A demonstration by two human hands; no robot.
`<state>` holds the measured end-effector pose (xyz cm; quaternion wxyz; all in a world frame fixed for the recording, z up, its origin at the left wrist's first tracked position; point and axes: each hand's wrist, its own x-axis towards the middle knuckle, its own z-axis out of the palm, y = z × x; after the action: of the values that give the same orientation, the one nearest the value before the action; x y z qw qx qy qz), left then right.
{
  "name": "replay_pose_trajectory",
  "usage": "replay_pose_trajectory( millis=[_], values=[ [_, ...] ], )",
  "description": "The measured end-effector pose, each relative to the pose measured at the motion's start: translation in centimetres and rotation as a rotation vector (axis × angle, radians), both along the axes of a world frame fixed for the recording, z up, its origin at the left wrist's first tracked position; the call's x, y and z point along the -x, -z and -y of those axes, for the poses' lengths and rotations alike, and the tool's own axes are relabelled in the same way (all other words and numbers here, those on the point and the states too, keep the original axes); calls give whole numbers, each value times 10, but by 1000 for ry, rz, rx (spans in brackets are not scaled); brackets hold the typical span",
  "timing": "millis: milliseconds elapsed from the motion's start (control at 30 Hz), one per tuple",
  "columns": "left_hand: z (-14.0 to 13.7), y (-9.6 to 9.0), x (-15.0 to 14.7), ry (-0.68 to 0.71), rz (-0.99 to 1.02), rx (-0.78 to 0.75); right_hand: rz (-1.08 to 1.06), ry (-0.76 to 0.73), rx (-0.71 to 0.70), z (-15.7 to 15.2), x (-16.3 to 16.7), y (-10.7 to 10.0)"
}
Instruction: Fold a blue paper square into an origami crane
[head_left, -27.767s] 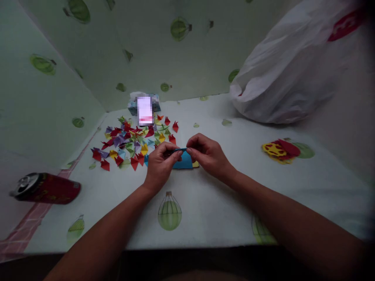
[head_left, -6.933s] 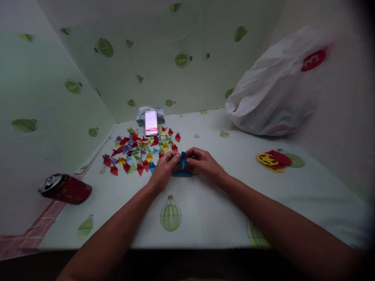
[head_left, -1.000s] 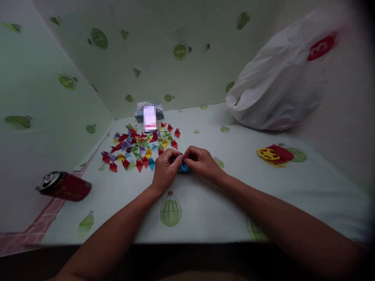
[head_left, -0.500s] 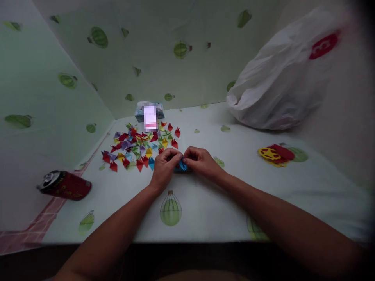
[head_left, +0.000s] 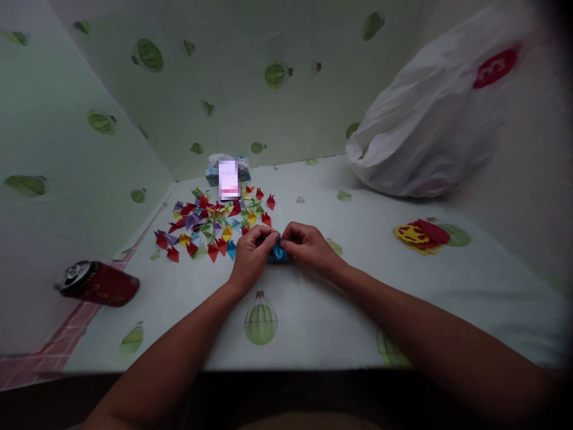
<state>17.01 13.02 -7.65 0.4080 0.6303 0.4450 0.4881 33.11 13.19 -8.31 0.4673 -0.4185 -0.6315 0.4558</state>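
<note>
Between my fingertips is a small piece of folded blue origami paper [head_left: 278,251]. My left hand [head_left: 253,252] pinches it from the left, thumb and index finger closed on its upper edge. From the right, my right hand [head_left: 308,246] grips it in the same kind of pinch, the two hands nearly touching. Something flat and blue, partly hidden by the hands, lies beneath the paper. Just beyond my left hand spreads a pile of folded paper cranes [head_left: 208,221] in red, yellow, green, purple and blue.
A phone [head_left: 229,179] with a blurred screen leans on a tissue box [head_left: 210,174] behind the cranes. A red drink can [head_left: 101,283] stands at the left edge. At the right are red and yellow cut-out pieces [head_left: 421,233] and a large white plastic bag [head_left: 416,131].
Both hands keep their pinch on the blue paper, with only a slight shift of the fingers and paper. The rest of the table stays the same.
</note>
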Motion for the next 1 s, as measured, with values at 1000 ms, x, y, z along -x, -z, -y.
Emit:
replay_pose_trajectory(
  millis=[1000],
  values=[
    [-1,4,-2,20,128,65,-252,20,89,1,2,-2]
  ],
)
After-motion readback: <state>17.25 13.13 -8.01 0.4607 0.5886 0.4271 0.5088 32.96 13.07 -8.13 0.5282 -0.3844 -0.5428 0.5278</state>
